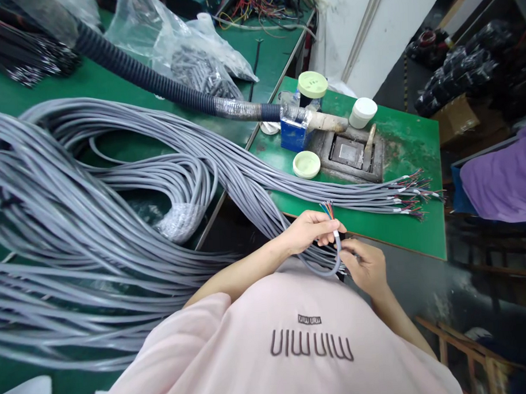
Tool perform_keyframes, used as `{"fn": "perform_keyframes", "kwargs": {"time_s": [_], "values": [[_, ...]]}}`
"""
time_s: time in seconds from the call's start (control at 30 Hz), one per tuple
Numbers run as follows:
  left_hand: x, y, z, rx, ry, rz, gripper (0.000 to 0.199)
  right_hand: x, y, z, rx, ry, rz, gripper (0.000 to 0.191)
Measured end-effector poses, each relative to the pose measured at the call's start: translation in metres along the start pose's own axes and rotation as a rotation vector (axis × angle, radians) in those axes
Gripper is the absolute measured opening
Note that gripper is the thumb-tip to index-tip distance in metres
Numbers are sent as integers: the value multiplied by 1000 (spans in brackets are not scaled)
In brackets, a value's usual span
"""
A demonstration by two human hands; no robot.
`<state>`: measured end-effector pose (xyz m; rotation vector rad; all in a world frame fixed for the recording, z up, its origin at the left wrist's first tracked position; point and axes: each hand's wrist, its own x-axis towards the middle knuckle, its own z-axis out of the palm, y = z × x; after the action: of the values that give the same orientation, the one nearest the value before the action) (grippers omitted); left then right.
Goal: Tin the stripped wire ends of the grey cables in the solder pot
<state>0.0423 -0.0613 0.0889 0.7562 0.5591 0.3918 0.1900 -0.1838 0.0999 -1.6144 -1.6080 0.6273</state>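
Near my chest, my left hand (pixel 315 228) pinches a grey cable (pixel 337 252) just at its white-wrapped end, where thin coloured wires (pixel 328 208) fan upward. The cable bends down in a loop below that hand. My right hand (pixel 365 265) is closed beside the same cable, thumb and fingers together at its side; whether it grips the cable is hard to tell. A thick bundle of grey cables (pixel 244 163) runs across the green table (pixel 420 140), its stripped ends (pixel 412 197) lying at the right.
A black hose (pixel 155 77) reaches a blue box (pixel 294 135). Close by are a square metal pot (pixel 350 154), a brush (pixel 370 144), a white jar (pixel 363 112) and a pale green lid (pixel 306 164). A person in purple (pixel 504 177) is at the right.
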Motion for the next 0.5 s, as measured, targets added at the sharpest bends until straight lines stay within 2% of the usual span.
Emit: {"fn": "perform_keyframes", "kwargs": {"time_s": [0.2,0.5], "values": [[0,1,1,-71,-7,-56,50,1,-7,9,278,-111,197,24],[2,-3,0,-8,-4,-35,48,2,0,16,593,-200,281,29]]}}
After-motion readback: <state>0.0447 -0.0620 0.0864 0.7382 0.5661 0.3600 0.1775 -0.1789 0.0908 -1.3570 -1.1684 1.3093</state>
